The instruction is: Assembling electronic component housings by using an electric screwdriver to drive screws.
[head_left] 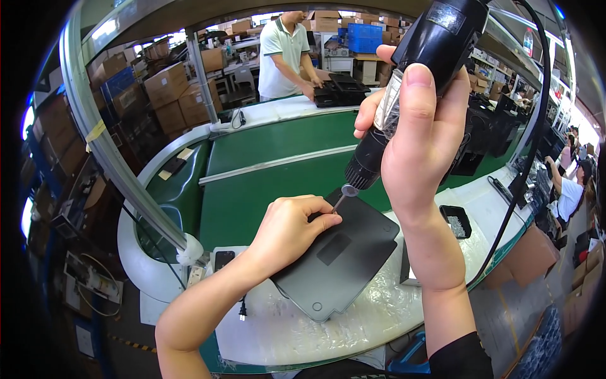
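Dark panel (pixel 353 252) lies across the counter's (pixel 271 341) far edge, within reach. Left hand (pixel 287 230) pinches the bit (pixel 341 201) (likely to steady it); right hand (pixel 416 136) wraps the powered screwdriver (pixel 439 38), presumably for aim.

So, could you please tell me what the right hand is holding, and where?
The right hand holds a black power screwdriver, gripped around its mid-body.

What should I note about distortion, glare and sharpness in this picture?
Head view: fisheye bends the metal post, and the corners go black; head view: glare streaks the glossy white tabletop, and a bright patch at the left rim washes out; head view: the left hand, right hand and black power driver look fairly sharp.
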